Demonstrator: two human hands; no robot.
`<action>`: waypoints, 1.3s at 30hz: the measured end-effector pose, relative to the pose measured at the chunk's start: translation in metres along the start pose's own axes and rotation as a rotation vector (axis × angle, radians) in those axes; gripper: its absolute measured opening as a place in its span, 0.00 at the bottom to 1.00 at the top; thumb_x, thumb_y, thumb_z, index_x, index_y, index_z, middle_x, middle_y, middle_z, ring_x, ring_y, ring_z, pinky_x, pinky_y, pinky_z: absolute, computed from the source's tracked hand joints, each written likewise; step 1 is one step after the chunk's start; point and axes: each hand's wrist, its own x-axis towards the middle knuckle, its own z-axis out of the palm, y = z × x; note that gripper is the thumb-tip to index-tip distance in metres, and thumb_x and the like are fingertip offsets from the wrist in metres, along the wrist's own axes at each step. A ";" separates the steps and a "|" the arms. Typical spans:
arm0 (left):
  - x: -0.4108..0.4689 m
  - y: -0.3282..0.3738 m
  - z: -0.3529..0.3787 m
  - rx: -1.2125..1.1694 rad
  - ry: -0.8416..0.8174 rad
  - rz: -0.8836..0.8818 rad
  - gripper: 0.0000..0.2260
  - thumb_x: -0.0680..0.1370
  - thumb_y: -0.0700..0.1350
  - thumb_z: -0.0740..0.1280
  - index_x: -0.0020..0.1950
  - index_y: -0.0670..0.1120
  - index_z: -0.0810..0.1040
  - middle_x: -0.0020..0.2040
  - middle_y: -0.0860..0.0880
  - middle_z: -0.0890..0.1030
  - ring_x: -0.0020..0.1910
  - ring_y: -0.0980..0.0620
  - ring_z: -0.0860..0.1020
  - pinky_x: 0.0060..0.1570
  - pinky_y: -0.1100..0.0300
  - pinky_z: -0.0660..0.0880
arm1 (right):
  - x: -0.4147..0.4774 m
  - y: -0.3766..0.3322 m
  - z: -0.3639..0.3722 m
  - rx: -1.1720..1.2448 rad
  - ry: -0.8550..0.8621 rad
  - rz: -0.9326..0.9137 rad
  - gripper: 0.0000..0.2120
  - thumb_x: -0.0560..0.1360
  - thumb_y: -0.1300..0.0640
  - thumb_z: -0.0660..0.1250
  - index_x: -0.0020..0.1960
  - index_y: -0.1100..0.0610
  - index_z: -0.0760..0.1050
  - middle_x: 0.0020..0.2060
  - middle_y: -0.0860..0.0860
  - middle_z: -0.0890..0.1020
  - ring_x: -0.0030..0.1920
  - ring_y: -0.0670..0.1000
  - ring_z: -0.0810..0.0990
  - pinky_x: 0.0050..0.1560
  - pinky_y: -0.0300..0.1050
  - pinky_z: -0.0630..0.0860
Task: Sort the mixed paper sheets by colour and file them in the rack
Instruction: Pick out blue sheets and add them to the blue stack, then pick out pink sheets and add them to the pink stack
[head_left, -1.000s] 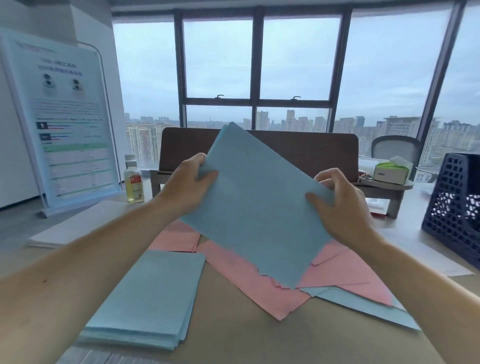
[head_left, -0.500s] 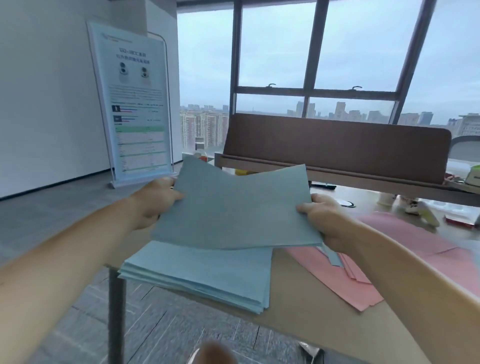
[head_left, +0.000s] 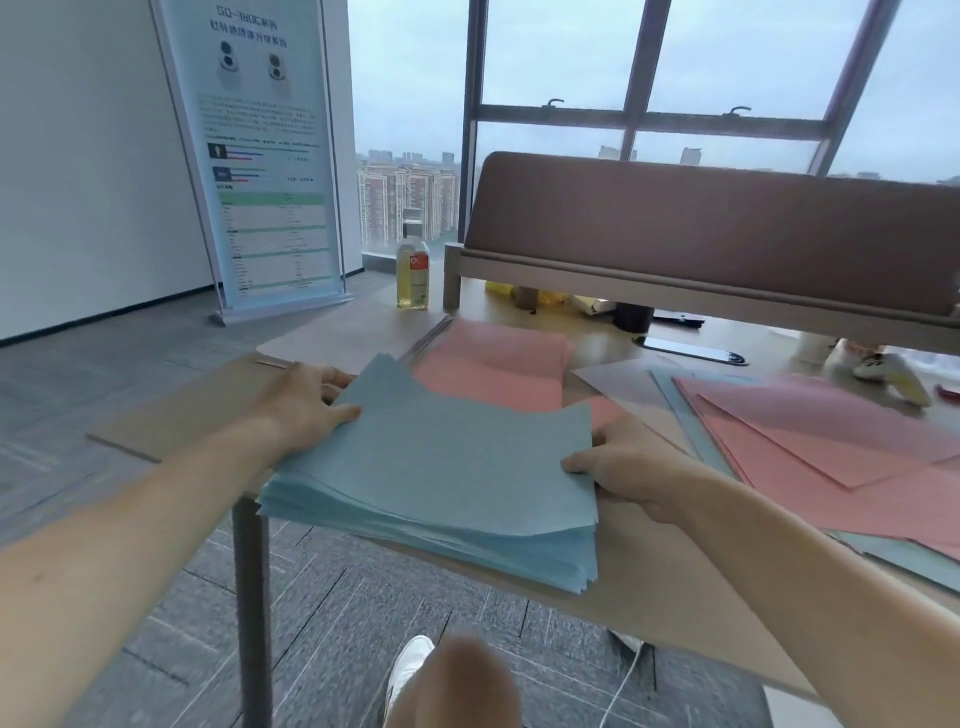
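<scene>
both hands are holding one blue sheet (head_left: 447, 457) over the blue stack (head_left: 441, 543). the stack is sitting at the near left corner of the table (head_left: 649, 587), about 7 o'clock on the tabletop.

left hand (head_left: 304, 410) is grasping the sheet's 9 o'clock edge, thumb on top. right hand (head_left: 631, 470) is pinching the 3 o'clock edge, thumb on top and fingers underneath. the sheet's far edge is bowing up, so it is not lying flat yet.

a pink stack (head_left: 498, 358) is lying at 12 o'clock of the blue stack, just beside it. a mixed pile (head_left: 831, 441) of pink and blue is spreading out at 3 o'clock. the rack is not in view.

risks, as judgement:
- the bowed sheet is probably trapping air, so letting go early could make it skate sideways and land crooked.
- the stack's near edges are already fanning out, and its 7 o'clock corner looks to be sitting right at the table edge above the leg. a push while squaring up could send sheets onto the floor.
- the pink stack is close, so a drifting blue sheet could end up overlapping it and remixing the colours.
</scene>
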 end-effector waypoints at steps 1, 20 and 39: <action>0.001 -0.004 0.001 0.014 0.002 0.000 0.13 0.76 0.43 0.75 0.60 0.47 0.81 0.53 0.46 0.85 0.50 0.47 0.82 0.57 0.50 0.79 | -0.001 0.001 0.003 -0.028 0.000 0.000 0.06 0.77 0.66 0.68 0.52 0.59 0.81 0.44 0.51 0.85 0.41 0.47 0.83 0.30 0.36 0.79; 0.002 0.014 0.015 0.417 -0.001 -0.027 0.25 0.75 0.57 0.74 0.65 0.46 0.74 0.65 0.45 0.78 0.63 0.43 0.76 0.64 0.50 0.73 | -0.005 0.000 -0.005 -0.286 0.046 -0.058 0.10 0.74 0.51 0.72 0.45 0.58 0.78 0.44 0.54 0.84 0.47 0.56 0.85 0.49 0.56 0.83; -0.041 0.264 0.272 0.428 -0.313 0.595 0.27 0.77 0.59 0.69 0.73 0.51 0.70 0.71 0.50 0.73 0.70 0.48 0.70 0.68 0.52 0.70 | -0.024 0.114 -0.225 -0.578 0.304 0.064 0.30 0.76 0.40 0.68 0.70 0.58 0.72 0.63 0.53 0.78 0.56 0.54 0.79 0.59 0.48 0.76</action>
